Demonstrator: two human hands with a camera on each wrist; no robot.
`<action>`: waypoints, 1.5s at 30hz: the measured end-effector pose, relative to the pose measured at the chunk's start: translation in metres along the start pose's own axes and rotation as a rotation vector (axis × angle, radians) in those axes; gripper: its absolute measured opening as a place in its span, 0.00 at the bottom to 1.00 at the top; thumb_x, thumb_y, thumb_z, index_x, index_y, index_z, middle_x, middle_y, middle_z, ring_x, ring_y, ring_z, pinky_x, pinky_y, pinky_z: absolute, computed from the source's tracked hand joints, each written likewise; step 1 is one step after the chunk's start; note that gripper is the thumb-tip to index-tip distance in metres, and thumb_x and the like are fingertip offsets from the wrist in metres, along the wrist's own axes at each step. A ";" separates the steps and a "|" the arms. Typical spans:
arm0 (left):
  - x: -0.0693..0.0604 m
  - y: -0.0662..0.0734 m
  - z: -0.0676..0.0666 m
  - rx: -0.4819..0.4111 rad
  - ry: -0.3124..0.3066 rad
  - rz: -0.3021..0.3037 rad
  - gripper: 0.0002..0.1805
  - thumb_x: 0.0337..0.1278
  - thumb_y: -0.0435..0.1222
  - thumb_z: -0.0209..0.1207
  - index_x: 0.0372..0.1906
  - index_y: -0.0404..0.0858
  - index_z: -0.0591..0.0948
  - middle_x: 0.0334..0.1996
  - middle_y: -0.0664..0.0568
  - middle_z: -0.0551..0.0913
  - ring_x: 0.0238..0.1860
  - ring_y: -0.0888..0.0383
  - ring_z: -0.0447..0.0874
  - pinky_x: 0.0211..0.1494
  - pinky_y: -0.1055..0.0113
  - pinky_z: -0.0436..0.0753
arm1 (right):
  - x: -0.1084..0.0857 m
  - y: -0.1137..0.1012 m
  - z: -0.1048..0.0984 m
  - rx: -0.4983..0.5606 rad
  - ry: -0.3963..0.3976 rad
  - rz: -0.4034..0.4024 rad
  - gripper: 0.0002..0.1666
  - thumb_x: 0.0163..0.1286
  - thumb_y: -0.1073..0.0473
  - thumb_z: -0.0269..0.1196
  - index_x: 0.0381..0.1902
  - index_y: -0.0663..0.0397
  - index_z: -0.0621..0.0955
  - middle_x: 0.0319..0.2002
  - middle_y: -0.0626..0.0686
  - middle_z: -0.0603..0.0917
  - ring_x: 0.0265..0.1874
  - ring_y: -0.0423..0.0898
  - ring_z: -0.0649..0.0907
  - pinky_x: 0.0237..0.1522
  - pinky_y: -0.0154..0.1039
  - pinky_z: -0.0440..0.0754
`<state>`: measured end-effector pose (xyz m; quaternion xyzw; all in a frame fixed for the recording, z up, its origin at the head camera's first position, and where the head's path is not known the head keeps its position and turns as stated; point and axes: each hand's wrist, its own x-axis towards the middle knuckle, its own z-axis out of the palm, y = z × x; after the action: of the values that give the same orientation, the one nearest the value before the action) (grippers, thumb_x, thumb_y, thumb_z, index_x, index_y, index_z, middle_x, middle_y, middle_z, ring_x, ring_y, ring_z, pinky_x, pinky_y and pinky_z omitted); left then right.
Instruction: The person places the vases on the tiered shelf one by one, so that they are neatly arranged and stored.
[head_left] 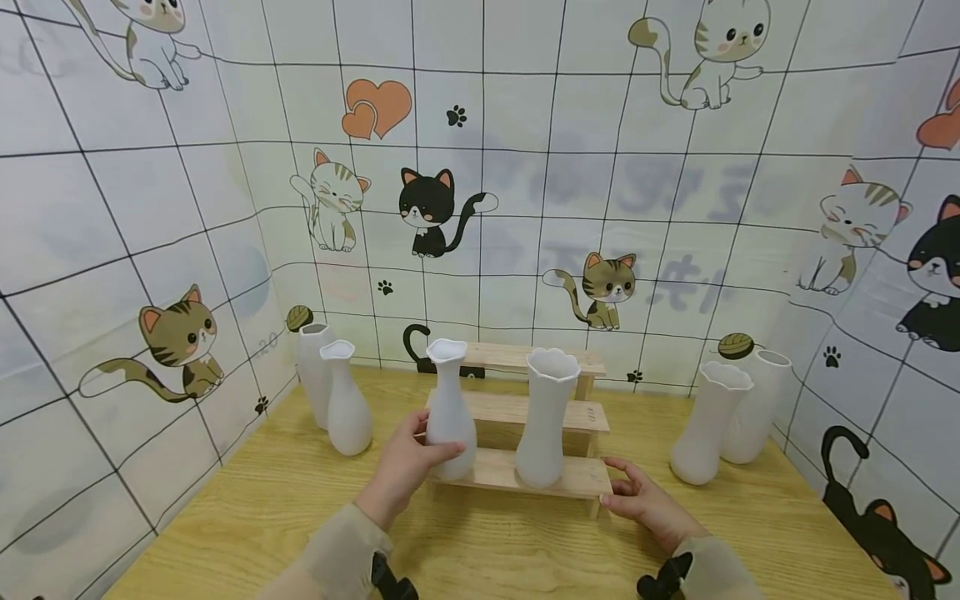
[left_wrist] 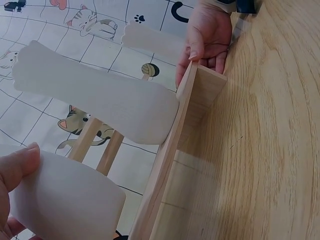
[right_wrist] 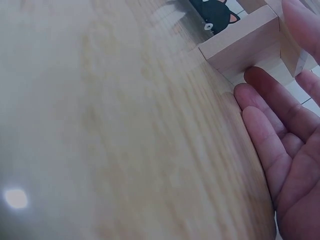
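Observation:
My left hand [head_left: 403, 467] grips the lower body of a slim white vase [head_left: 452, 417] with a flared, wavy rim. That vase stands upright at the left end of the lowest step of a three-tier wooden stand [head_left: 581, 477]. To its right, on the same step, is a wider white vase [head_left: 550, 417] with a scalloped rim, which neither hand touches. With thumb and fingers, my right hand [head_left: 647, 504] holds the right end of the lowest step. In the left wrist view, the held vase [left_wrist: 70, 200] hangs close to the step's edge; contact below is hard to judge.
Two white vases, a slender one [head_left: 349, 412] and a straighter one [head_left: 311, 375], stand at the left. Two more, one scalloped [head_left: 705, 429] and one straight [head_left: 757, 408], are at the right. Cat-printed sheeting [head_left: 517, 192] walls the wooden table [head_left: 495, 550] behind and at both sides.

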<state>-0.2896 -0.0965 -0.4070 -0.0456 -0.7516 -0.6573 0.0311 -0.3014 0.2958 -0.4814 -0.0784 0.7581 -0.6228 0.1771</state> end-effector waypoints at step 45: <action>0.008 0.001 0.033 -0.010 -0.064 0.004 0.43 0.42 0.44 0.75 0.65 0.39 0.68 0.58 0.44 0.73 0.56 0.46 0.74 0.55 0.48 0.76 | 0.000 0.002 0.003 -0.017 0.039 -0.021 0.48 0.70 0.54 0.61 0.76 0.58 0.47 0.58 0.61 0.74 0.54 0.50 0.76 0.56 0.52 0.69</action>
<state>-0.2969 -0.0635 -0.4096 -0.0683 -0.7487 -0.6594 0.0080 -0.3002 0.2939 -0.4839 -0.0755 0.7657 -0.6196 0.1551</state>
